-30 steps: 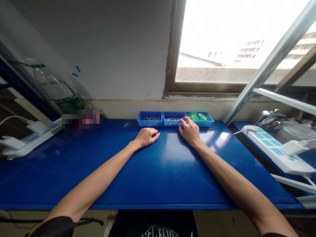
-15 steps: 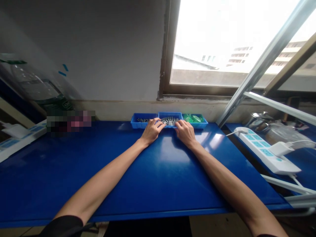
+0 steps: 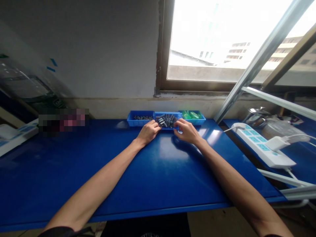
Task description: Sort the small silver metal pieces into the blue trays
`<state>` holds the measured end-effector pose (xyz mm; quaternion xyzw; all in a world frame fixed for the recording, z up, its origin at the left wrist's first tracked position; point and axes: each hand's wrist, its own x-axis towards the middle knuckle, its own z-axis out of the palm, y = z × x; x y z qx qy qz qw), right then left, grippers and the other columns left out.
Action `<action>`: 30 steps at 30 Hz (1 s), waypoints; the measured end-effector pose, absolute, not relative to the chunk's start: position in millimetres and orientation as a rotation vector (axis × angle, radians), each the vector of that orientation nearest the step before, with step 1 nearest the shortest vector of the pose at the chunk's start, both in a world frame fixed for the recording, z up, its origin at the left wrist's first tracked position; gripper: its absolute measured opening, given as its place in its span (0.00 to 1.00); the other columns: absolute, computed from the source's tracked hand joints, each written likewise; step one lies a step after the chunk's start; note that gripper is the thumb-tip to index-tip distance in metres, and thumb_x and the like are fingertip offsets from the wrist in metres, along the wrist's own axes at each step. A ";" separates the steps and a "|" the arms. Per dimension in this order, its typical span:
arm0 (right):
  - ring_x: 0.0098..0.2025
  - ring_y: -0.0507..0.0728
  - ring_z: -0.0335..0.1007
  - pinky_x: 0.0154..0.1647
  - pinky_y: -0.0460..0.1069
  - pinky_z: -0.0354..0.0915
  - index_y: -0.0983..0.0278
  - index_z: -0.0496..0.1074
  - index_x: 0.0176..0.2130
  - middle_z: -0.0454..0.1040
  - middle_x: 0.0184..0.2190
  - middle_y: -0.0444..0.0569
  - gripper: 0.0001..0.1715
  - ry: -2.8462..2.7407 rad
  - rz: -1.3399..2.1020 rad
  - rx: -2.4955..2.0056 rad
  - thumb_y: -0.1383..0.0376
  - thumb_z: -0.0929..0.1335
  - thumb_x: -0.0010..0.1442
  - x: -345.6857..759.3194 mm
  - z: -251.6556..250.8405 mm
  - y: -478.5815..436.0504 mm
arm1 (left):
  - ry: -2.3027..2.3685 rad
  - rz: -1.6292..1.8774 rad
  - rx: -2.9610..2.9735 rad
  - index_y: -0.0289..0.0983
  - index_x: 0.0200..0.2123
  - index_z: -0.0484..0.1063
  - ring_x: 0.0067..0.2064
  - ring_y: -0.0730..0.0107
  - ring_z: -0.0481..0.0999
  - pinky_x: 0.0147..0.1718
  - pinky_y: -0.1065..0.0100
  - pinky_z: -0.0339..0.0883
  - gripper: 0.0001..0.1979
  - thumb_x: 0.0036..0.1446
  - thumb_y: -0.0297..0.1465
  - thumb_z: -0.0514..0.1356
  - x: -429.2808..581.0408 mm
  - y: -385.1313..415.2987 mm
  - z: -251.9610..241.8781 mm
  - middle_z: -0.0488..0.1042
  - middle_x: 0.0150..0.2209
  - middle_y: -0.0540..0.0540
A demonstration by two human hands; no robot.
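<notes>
A blue plastic bin (image 3: 167, 128) at the back of the table holds many small grey metal cylinders (image 3: 168, 120). My left hand (image 3: 148, 131) is closed at its left front corner, the fingertips on the rim. At the right front corner, my right hand (image 3: 185, 131) has thumb and fingers curled in a pinch on the rim; a small gap shows inside the curl. My fingers cover both corners. To the left sits another blue bin (image 3: 138, 123) with small metal parts (image 3: 145, 118). The right-hand blue bin (image 3: 202, 120) holds green plastic-wrapped contents (image 3: 194, 115).
The bins stand near the wall on a blue table (image 3: 148, 177). A white power strip (image 3: 264, 144) and a metal pot (image 3: 256, 116) lie right, beyond a slanted metal frame (image 3: 243, 85). A large clear bottle (image 3: 27, 85) and another power strip (image 3: 19, 136) are left.
The middle bin has come slightly toward me, out of line with its neighbours, and its cylinders show more plainly. Both hands have shifted to its front corners. The camera view has also shifted a little.
</notes>
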<state>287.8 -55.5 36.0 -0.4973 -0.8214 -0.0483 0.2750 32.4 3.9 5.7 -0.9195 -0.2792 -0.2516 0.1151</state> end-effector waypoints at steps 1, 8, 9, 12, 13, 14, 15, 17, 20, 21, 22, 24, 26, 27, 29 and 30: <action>0.33 0.55 0.70 0.38 0.50 0.66 0.64 0.75 0.43 0.74 0.43 0.54 0.10 -2.094 -0.157 -1.370 0.63 0.65 0.66 288.8 38.6 -56.6 | -0.822 -0.718 -2.689 0.36 0.42 0.82 0.44 0.60 0.74 0.42 0.61 0.70 0.14 0.71 0.27 0.54 31.7 3.5 5.7 0.78 0.37 0.41; 0.35 0.57 0.74 0.41 0.54 0.72 0.63 0.61 0.70 0.68 0.64 0.63 0.35 -1.874 -0.075 -1.473 0.65 0.65 0.66 288.4 35.2 -45.4 | -0.802 -0.631 -2.708 0.34 0.41 0.79 0.44 0.58 0.75 0.44 0.60 0.69 0.12 0.71 0.34 0.57 42.0 -4.6 13.4 0.77 0.41 0.38; 0.35 0.57 0.74 0.45 0.54 0.72 0.63 0.61 0.70 0.69 0.63 0.62 0.35 -1.887 -0.049 -1.451 0.66 0.64 0.66 289.8 32.1 -42.6 | -0.775 -0.615 -2.724 0.33 0.43 0.78 0.45 0.57 0.76 0.45 0.60 0.69 0.13 0.71 0.35 0.57 47.3 -7.3 14.5 0.77 0.42 0.38; 0.29 0.53 0.72 0.46 0.54 0.73 0.62 0.61 0.70 0.74 0.59 0.60 0.36 -1.877 0.048 -1.413 0.67 0.63 0.64 295.5 26.1 -37.2 | -0.657 -0.543 -2.816 0.37 0.51 0.76 0.46 0.59 0.77 0.44 0.63 0.69 0.15 0.72 0.39 0.56 65.4 -14.8 15.2 0.76 0.44 0.40; 0.26 0.52 0.70 0.43 0.53 0.73 0.62 0.60 0.71 0.76 0.55 0.58 0.38 -1.863 0.111 -1.416 0.68 0.64 0.63 297.2 25.8 -36.9 | -0.646 -0.534 -2.844 0.39 0.54 0.76 0.45 0.60 0.77 0.43 0.64 0.69 0.16 0.72 0.40 0.55 70.9 -16.3 14.6 0.76 0.45 0.41; 0.23 0.51 0.68 0.38 0.52 0.72 0.62 0.58 0.72 0.79 0.49 0.55 0.41 -1.851 0.193 -1.428 0.68 0.64 0.62 298.5 26.2 -37.0 | -0.660 -0.536 -2.871 0.41 0.56 0.75 0.45 0.60 0.77 0.41 0.65 0.70 0.17 0.72 0.41 0.54 75.4 -17.0 13.7 0.76 0.46 0.41; 0.21 0.51 0.67 0.34 0.50 0.71 0.62 0.55 0.73 0.80 0.41 0.50 0.43 -1.843 0.286 -1.443 0.68 0.64 0.61 299.5 27.1 -37.6 | -0.685 -0.545 -2.898 0.42 0.56 0.75 0.44 0.60 0.78 0.40 0.65 0.70 0.17 0.73 0.41 0.54 78.7 -17.1 12.7 0.76 0.46 0.40; 0.18 0.52 0.66 0.28 0.48 0.68 0.62 0.49 0.75 0.75 0.26 0.40 0.48 -1.843 0.481 -1.457 0.69 0.64 0.60 300.1 28.9 -38.6 | -0.741 -0.579 -2.946 0.42 0.56 0.76 0.44 0.60 0.78 0.40 0.65 0.70 0.17 0.72 0.42 0.55 82.0 -15.9 11.0 0.76 0.46 0.40; 0.19 0.53 0.69 0.27 0.47 0.68 0.61 0.50 0.75 0.69 0.19 0.36 0.47 -1.831 0.604 -1.421 0.70 0.63 0.60 298.5 29.0 -37.6 | -0.761 -0.623 -3.000 0.41 0.52 0.78 0.45 0.58 0.79 0.44 0.63 0.72 0.16 0.72 0.41 0.55 81.7 -14.3 10.2 0.77 0.46 0.39; 0.19 0.53 0.70 0.28 0.48 0.69 0.62 0.52 0.74 0.70 0.20 0.37 0.46 -1.815 0.584 -1.409 0.71 0.63 0.59 297.6 28.3 -36.5 | -0.766 -0.628 -3.009 0.41 0.52 0.79 0.45 0.57 0.79 0.44 0.63 0.72 0.16 0.72 0.40 0.55 81.4 -14.3 10.5 0.78 0.47 0.39; 0.20 0.53 0.70 0.29 0.48 0.70 0.63 0.54 0.73 0.72 0.21 0.38 0.45 -1.801 0.554 -1.403 0.71 0.63 0.59 296.7 27.4 -35.4 | -0.779 -0.626 -3.014 0.41 0.52 0.79 0.45 0.57 0.79 0.44 0.63 0.72 0.16 0.72 0.40 0.55 81.2 -14.6 11.1 0.78 0.47 0.39; 0.20 0.53 0.70 0.29 0.48 0.70 0.63 0.56 0.71 0.74 0.24 0.40 0.43 -1.787 0.523 -1.402 0.71 0.63 0.59 295.4 25.8 -33.7 | -0.837 -0.606 -3.011 0.42 0.53 0.78 0.43 0.58 0.80 0.42 0.63 0.72 0.16 0.71 0.40 0.56 81.7 -15.5 12.6 0.79 0.48 0.39; 0.19 0.52 0.70 0.28 0.47 0.70 0.62 0.55 0.72 0.75 0.25 0.40 0.43 -1.801 0.561 -1.402 0.71 0.62 0.60 295.0 24.8 -33.5 | -0.902 -0.581 -3.004 0.42 0.53 0.78 0.40 0.59 0.81 0.39 0.64 0.71 0.15 0.71 0.40 0.56 83.1 -15.9 13.9 0.79 0.48 0.39; 0.19 0.52 0.70 0.28 0.47 0.70 0.62 0.54 0.72 0.75 0.26 0.41 0.43 -1.808 0.574 -1.401 0.71 0.62 0.61 294.9 24.5 -33.9 | -0.925 -0.571 -3.002 0.42 0.52 0.78 0.39 0.59 0.81 0.38 0.64 0.71 0.15 0.70 0.40 0.57 84.0 -15.7 14.3 0.80 0.47 0.40; 0.20 0.52 0.71 0.29 0.48 0.71 0.62 0.53 0.73 0.76 0.29 0.42 0.42 -1.819 0.554 -1.395 0.70 0.62 0.62 295.0 23.8 -35.2 | -0.947 -0.575 -3.007 0.42 0.51 0.78 0.39 0.59 0.81 0.36 0.64 0.70 0.14 0.70 0.39 0.57 85.5 -15.1 14.0 0.80 0.46 0.40; 0.20 0.52 0.71 0.31 0.48 0.72 0.62 0.53 0.73 0.77 0.30 0.44 0.41 -1.828 0.525 -1.392 0.70 0.62 0.63 295.1 23.2 -35.7 | -0.947 -0.586 -3.012 0.41 0.50 0.79 0.39 0.59 0.81 0.36 0.65 0.69 0.14 0.70 0.39 0.57 86.0 -14.9 13.4 0.81 0.46 0.40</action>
